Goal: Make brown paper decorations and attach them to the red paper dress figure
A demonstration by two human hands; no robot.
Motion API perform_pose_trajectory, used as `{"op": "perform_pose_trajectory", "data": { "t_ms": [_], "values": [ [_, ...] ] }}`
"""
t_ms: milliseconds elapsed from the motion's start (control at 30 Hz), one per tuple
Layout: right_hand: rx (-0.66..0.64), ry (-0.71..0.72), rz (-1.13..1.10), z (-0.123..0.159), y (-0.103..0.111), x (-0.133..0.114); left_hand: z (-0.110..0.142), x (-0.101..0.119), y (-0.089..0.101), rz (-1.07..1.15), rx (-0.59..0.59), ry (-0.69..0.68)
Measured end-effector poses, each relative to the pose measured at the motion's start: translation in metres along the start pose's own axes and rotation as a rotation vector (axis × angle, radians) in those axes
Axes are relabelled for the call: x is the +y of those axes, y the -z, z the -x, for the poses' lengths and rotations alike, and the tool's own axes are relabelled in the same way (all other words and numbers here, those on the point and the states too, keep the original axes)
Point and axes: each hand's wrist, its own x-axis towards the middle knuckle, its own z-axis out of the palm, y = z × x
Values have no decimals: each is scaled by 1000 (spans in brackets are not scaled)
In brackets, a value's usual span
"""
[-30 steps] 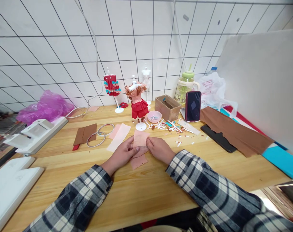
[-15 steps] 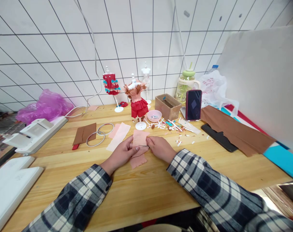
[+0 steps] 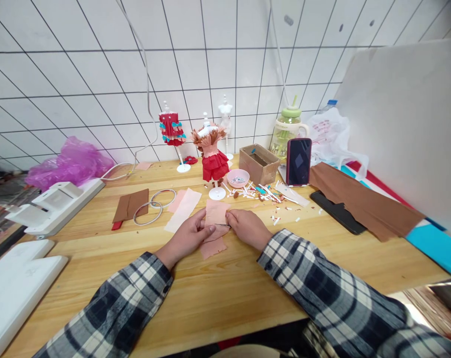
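Observation:
My left hand pinches the left edge of a piece of pink crepe paper, thumb on top. At its right edge, my right hand is closed, fingers curled against the paper. A thin dark line runs across the paper beside the right fingertips; I cannot tell whether it is a slim tool or a wire. Another pink crepe paper piece lies just below, on the wooden table. Behind the hands stands a small white dress form in a red skirt and ruffled pink-brown top.
Two metal rings and brown paper lie to the left, near a power strip. Paper scraps, a pink bowl, a cardboard box and an upright phone are at the back right.

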Motion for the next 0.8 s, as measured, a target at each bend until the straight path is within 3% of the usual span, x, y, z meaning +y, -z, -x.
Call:
{"op": "perform_pose_trajectory", "data": {
  "t_ms": [500, 800],
  "values": [
    [-18, -24, 59, 2, 3, -6, -2, -6, 0, 29, -28, -14],
    [-18, -17, 66, 2, 1, -7, 0, 1, -3, -49, 24, -22]
  ]
}}
